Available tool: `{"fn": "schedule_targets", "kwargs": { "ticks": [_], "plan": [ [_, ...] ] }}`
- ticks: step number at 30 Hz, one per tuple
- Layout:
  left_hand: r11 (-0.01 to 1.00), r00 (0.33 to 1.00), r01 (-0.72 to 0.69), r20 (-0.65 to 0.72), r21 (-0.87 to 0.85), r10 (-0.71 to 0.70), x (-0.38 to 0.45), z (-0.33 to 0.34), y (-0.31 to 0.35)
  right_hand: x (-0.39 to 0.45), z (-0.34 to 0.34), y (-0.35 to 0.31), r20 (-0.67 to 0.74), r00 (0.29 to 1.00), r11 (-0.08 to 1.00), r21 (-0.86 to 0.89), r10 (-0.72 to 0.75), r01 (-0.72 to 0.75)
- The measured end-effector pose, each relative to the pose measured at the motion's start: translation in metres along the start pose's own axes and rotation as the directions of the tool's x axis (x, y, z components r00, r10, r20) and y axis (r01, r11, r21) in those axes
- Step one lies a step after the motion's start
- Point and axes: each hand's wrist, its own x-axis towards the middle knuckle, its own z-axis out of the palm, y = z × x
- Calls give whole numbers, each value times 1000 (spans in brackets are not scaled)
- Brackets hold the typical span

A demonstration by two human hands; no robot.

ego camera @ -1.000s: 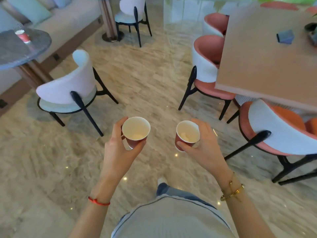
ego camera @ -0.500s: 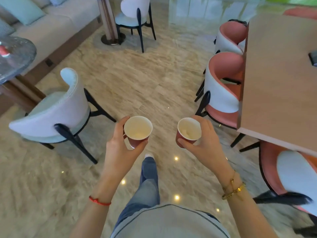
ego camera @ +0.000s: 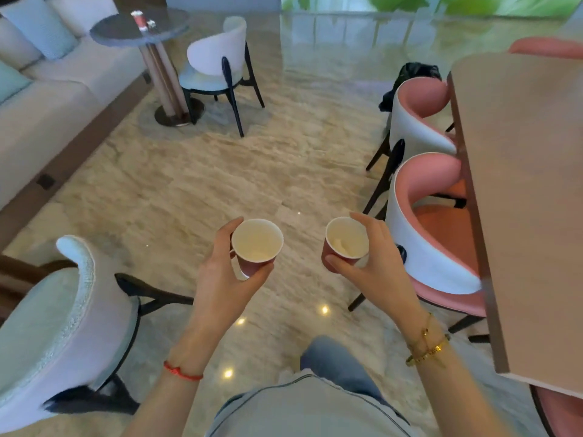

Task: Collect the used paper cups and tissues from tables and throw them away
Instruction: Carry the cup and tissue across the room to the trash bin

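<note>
Head view: since a second ago the room has swung round you, so a round dark worktop on a pedestal now sits at eleven o'clock with another red cup and something small and white beside it, too small to tell, which I judge your next pickup. The pale wooden worktop fills three o'clock. Each grip stays curled round a smooth red paper cup with white inside: left hand holds the left cup, right hand the right cup, which has a crumpled tissue inside.
</note>
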Motion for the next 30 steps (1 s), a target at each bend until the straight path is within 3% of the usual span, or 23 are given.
{"fn": "schedule_targets", "kwargs": {
  "ticks": [8,19,30],
  "plan": [
    [999,996,-8,92,-52,13,178,70,-21,164,-1,62,-51,995,996,-15,88,-89],
    [994,993,-73,91,-79,81,456,183,10,440,-50,141,-82,996,998,-33,45,-48],
    [989,981,-88,161,-121,107,688,291,5,657,-62,220,-119,983,988,-55,139,-146]
  ]
}}
